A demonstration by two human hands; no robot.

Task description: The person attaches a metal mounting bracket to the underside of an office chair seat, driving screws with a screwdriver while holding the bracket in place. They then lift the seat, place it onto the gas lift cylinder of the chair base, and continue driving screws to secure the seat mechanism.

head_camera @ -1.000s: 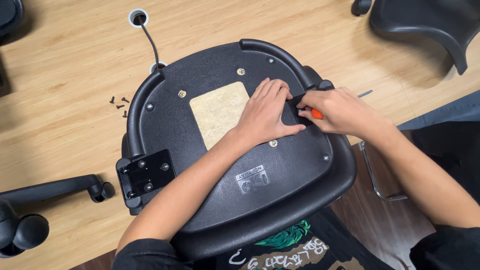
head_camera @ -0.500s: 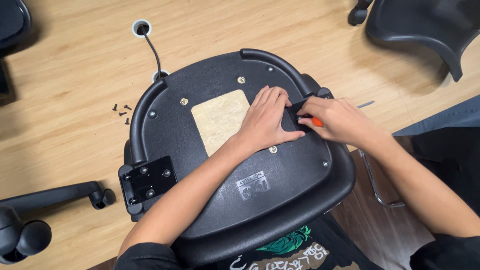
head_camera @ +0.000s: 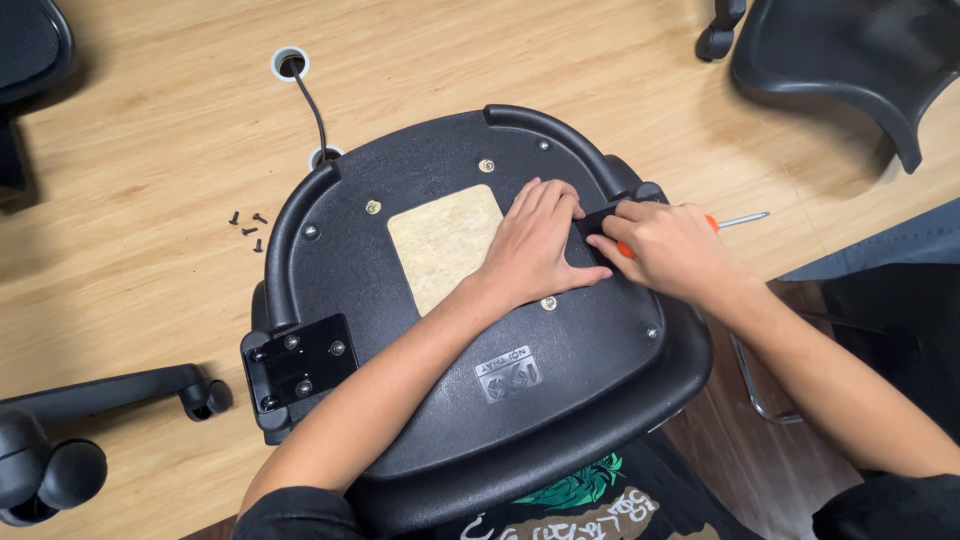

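Lying upside down on the wooden table [head_camera: 120, 150], black office chair seat [head_camera: 470, 340], underside facing up, filling the middle of the view and reaching to the near table edge. Left hand [head_camera: 535, 250] resting flat and open on the seat's underside, fingers spread and pointing toward the far right rim, palm just right of the tan square patch [head_camera: 445, 245]. Right hand [head_camera: 670, 250] lying just beside the left, fingers curled, pinching a small black bracket [head_camera: 600, 218] against the seat's right rim; fingertips of both hands nearly touching at that bracket. Orange-handled screwdriver [head_camera: 735, 220] showing partly under the right hand, metal shaft sticking out to the right over the table; whether gripped or merely lying beneath, not possible to tell. Black mounting plate [head_camera: 300, 365] sitting at the seat's near left corner, well apart from both hands. Several loose black screws [head_camera: 247, 228] lying on the table left of the seat. Black cable [head_camera: 310, 105] running from a round table grommet toward the seat's far edge.
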